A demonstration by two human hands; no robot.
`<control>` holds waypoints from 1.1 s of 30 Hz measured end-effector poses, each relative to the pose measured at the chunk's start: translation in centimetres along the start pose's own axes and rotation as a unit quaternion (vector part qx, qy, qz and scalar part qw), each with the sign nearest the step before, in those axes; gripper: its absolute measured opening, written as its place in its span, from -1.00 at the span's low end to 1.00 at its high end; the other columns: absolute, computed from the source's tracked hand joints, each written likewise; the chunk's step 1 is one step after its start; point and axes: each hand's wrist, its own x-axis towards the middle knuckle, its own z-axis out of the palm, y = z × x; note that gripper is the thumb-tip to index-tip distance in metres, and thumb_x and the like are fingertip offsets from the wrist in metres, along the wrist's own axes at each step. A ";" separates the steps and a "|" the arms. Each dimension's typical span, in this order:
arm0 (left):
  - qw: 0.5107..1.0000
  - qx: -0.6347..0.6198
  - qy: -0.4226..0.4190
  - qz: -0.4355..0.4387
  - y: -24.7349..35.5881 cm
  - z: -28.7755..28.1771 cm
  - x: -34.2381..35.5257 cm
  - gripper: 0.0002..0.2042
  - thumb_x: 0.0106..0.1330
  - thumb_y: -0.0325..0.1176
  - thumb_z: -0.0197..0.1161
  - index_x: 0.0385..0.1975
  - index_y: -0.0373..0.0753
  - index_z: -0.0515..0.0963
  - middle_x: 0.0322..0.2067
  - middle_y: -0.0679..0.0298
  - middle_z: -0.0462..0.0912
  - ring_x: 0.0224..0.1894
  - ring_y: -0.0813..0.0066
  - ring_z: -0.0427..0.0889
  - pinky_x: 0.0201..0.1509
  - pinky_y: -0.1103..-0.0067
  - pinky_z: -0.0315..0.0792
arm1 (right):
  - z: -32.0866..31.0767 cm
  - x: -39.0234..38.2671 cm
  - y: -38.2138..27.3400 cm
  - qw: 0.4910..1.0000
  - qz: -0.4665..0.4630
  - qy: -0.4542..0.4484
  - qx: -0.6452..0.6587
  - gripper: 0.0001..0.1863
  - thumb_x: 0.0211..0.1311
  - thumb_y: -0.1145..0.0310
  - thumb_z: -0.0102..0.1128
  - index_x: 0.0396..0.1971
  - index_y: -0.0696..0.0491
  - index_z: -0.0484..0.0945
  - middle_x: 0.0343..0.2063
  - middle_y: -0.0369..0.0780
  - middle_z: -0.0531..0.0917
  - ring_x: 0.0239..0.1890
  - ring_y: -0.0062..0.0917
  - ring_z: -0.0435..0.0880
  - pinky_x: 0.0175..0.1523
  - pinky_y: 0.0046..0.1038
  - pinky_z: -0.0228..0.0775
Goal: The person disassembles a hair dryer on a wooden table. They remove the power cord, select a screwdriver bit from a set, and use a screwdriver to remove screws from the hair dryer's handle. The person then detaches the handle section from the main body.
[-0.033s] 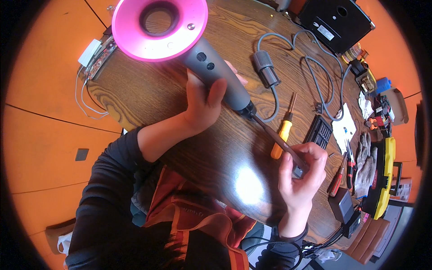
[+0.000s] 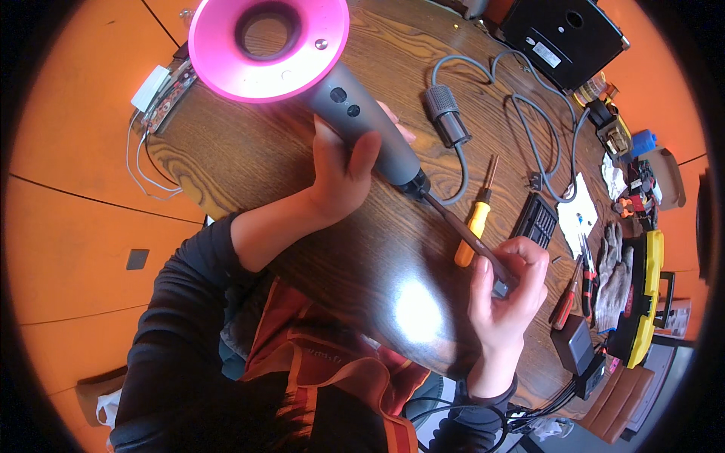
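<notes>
A hair dryer [image 2: 370, 124] with a pink, ring-shaped head and a grey handle lies across my left hand [image 2: 340, 181]. The fingers wrap round the handle, with the thumb along its near side. Its black handle end points toward my right hand [image 2: 513, 309]. There, thumb and fingers pinch a slim dark rod-like tool [image 2: 461, 228], whose far tip meets the handle end. Whether that tip sits inside the end cannot be made out. A small grey piece [image 2: 500, 288] shows beneath the right fingers, partly hidden.
A yellow-handled screwdriver [image 2: 476, 226] lies beyond the tool, beside a black bit case [image 2: 535, 219]. The grey cord with its inline box [image 2: 447, 113] loops over the wooden table [image 2: 249, 166]. Gloves [image 2: 615, 279], a red screwdriver [image 2: 566, 302] and a yellow-black case [image 2: 646, 298] crowd the right.
</notes>
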 end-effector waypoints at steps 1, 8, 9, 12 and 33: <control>1.000 -0.001 -0.007 0.000 0.0 -0.1 0.0 -0.62 0.37 -0.15 -0.18 -0.13 -0.41 0.08 -0.38 0.09 0.50 -0.36 0.37 0.57 -0.33 0.58 0.46 | -0.2 -0.1 0.0 1.000 0.017 -0.006 0.013 -0.81 0.08 0.56 0.10 -0.34 0.19 0.28 -0.61 -0.25 0.47 -0.63 -0.68 0.50 -0.49 -0.71 0.29; 0.999 -0.050 0.011 -0.016 0.0 -0.1 -0.1 -0.64 0.29 -0.18 0.00 -0.18 -0.38 0.15 -0.40 0.14 0.53 -0.35 0.44 0.56 -0.29 0.60 0.45 | 0.2 -0.3 0.3 0.999 -0.001 0.022 0.037 -0.76 0.08 0.57 0.10 -0.29 0.16 0.25 -0.53 -0.25 0.44 -0.60 -0.70 0.45 -0.46 -0.74 0.24; 0.996 -0.086 0.023 -0.029 0.0 0.0 -0.1 -0.64 0.26 -0.20 0.08 -0.20 -0.37 0.18 -0.40 0.16 0.54 -0.34 0.46 0.57 -0.27 0.61 0.45 | 0.1 -0.2 0.4 0.999 0.016 0.011 0.032 -0.75 0.08 0.57 0.10 -0.28 0.16 0.25 -0.52 -0.24 0.44 -0.59 -0.70 0.45 -0.45 -0.74 0.24; 0.994 -0.094 0.034 -0.036 0.1 0.1 -0.1 -0.64 0.26 -0.20 0.08 -0.20 -0.37 0.18 -0.40 0.16 0.54 -0.34 0.46 0.57 -0.26 0.61 0.45 | 0.2 -0.4 0.3 0.997 0.025 0.014 0.078 -0.72 0.06 0.56 0.12 -0.26 0.17 0.24 -0.47 -0.22 0.42 -0.56 -0.69 0.44 -0.43 -0.72 0.25; 0.998 -0.050 0.012 -0.035 0.3 -0.2 0.5 -0.64 0.31 -0.17 -0.02 -0.20 -0.41 0.20 -0.44 0.15 0.55 -0.36 0.47 0.56 -0.29 0.60 0.46 | 0.5 -0.4 0.8 0.972 -0.100 0.153 0.150 -0.84 0.10 0.57 -0.01 -0.32 0.17 0.27 -0.45 -0.19 0.40 -0.51 -0.64 0.36 -0.44 -0.71 0.23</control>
